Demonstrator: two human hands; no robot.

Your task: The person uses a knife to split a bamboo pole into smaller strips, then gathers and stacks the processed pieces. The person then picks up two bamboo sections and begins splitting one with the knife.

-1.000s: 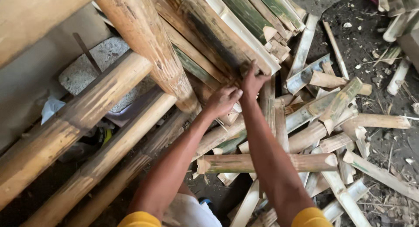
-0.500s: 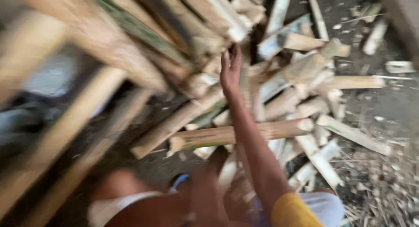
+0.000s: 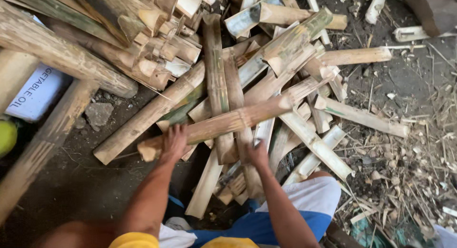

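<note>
A heap of split bamboo pieces point(image 3: 266, 81) lies on the dirt ground in front of me. My left hand point(image 3: 174, 142) rests on a long round bamboo length point(image 3: 223, 124) that lies across the heap, near its left end. My right hand point(image 3: 258, 154) touches an upright split slat point(image 3: 245, 138) just below that length. Whether either hand has closed around its piece is unclear. My knee in white and blue shorts point(image 3: 314, 200) is at the bottom right.
Thick bamboo poles point(image 3: 52, 52) slant across the left. A white carton point(image 3: 38, 93) and a grey stone point(image 3: 98, 113) lie beneath them. Dry chips and splinters point(image 3: 419, 148) litter the ground at right. A dark block point(image 3: 435, 10) sits top right.
Both hands have come down from the stacked bamboo ends higher up to the pieces lower in the heap. The view has tilted down and to the right.
</note>
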